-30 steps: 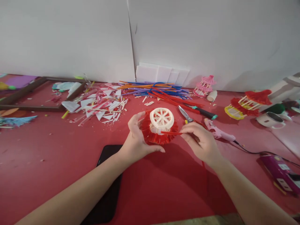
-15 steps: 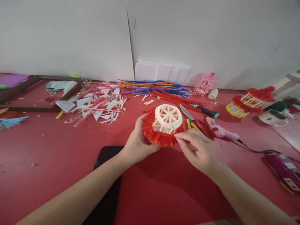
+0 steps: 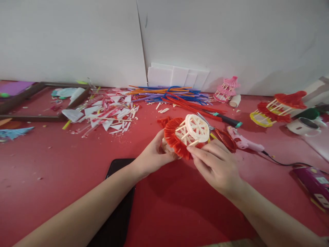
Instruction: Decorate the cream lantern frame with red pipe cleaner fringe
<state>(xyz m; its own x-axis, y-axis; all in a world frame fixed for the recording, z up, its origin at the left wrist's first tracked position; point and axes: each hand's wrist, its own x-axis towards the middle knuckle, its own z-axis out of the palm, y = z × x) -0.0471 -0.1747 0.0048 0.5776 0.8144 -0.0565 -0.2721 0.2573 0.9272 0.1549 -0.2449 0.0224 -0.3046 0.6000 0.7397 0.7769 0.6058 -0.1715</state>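
A red bench [image 3: 159, 212] carries a brown frame [image 3: 33, 118] at left, a heap of scraps [image 3: 110, 115] beside it, and coloured pipe cleaners [image 3: 172, 94] towards the back. To the right lie scissors [image 3: 225, 140], a pink glue gun [image 3: 242, 140], a pale mug [image 3: 298, 127] and a purple power strip [image 3: 309, 183]; nearer, a flat black object [image 3: 122, 212].

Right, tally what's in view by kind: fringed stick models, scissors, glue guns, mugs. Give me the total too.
Fringed stick models: 3 (held red-and-cream model, pink model, red-and-yellow model)
Scissors: 1
Glue gun: 1
Mug: 1
Total: 6
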